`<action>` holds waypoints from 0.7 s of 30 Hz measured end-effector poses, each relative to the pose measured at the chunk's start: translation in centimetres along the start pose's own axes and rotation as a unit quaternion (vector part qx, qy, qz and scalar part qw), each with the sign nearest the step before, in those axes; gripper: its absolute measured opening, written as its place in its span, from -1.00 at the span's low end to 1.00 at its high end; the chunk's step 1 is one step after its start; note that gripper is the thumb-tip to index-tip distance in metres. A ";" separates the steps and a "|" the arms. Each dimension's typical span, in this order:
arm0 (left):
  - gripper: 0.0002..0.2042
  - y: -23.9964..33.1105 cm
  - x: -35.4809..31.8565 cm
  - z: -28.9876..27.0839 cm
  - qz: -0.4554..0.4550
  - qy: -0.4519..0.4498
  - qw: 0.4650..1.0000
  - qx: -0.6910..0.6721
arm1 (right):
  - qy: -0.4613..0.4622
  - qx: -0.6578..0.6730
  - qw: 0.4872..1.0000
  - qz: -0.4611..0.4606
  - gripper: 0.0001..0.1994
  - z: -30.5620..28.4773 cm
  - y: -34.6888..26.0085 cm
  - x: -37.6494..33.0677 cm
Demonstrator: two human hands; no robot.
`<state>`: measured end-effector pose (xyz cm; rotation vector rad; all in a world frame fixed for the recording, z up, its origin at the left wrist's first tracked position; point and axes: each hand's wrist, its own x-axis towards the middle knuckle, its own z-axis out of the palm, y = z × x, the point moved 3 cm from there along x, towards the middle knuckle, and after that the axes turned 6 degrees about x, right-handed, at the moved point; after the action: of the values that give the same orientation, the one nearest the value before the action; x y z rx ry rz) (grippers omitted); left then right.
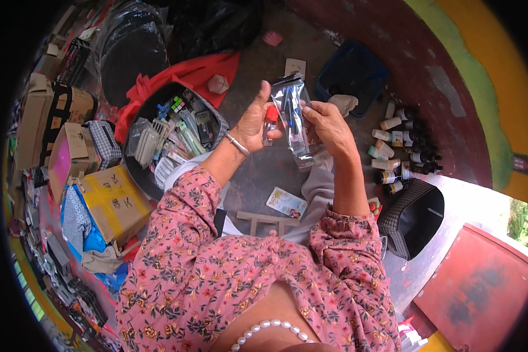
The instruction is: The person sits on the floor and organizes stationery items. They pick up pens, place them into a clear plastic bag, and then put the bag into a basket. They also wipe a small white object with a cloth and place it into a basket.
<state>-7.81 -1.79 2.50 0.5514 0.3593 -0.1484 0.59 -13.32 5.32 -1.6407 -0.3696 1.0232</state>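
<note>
My left hand (253, 124) is closed around a small clear bottle with a red cap (271, 114), thumb pointing up. Pinched at its edge by my right hand (332, 127) is a clear, shiny plastic pouch (297, 141) with dark and blue pen-like items inside. The pouch hangs upright between my hands, just right of the bottle. Whether my left fingers also touch the pouch is hard to see. Left of my left hand stands a dark bin with a checked rim (222, 120), full of packaged small goods (179, 132).
Several small bottles (396, 141) lie in rows at right, near a blue basket (358, 76) and a checked black box (413, 217). A printed card (286, 202) and a wooden frame (267, 221) are below my hands. Cardboard boxes (116, 199) and red cloth (152, 88) crowd the left.
</note>
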 end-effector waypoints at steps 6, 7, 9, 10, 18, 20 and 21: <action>-0.65 -1.0 0.4 -0.5 -0.052 -0.054 0.997 -0.010 | -0.051 -0.071 0.996 0.032 -0.76 0.8 -1.0 0.2; -0.65 -1.0 0.6 -0.7 -0.049 -0.066 0.996 -0.041 | -0.006 -0.048 0.999 -0.016 -0.78 0.7 -1.1 0.4; -0.65 -0.8 0.9 -1.2 -0.018 -0.012 0.998 -0.067 | 0.145 -0.095 0.982 -0.075 -0.78 -0.7 -1.5 0.5; -0.66 -0.3 1.0 -2.1 0.024 0.000 0.994 -0.107 | 0.246 -0.128 0.946 -0.170 -0.78 -1.2 -1.9 0.4; -0.64 2.4 1.0 -3.2 0.199 -0.004 0.959 -0.201 | 0.163 0.143 0.970 -0.113 -0.83 2.7 2.0 -0.3; -0.63 2.5 0.9 -3.0 0.211 0.025 0.959 -0.186 | 0.154 0.077 0.979 -0.111 -0.76 5.1 1.8 -0.3; -0.62 2.4 0.9 -3.1 0.216 0.021 0.960 -0.177 | 0.160 0.027 0.980 -0.113 -0.70 6.0 1.5 -0.3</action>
<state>-7.29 1.87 0.84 0.2666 0.2909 0.3449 -4.56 -10.21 4.02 -1.6388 -0.2994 0.5822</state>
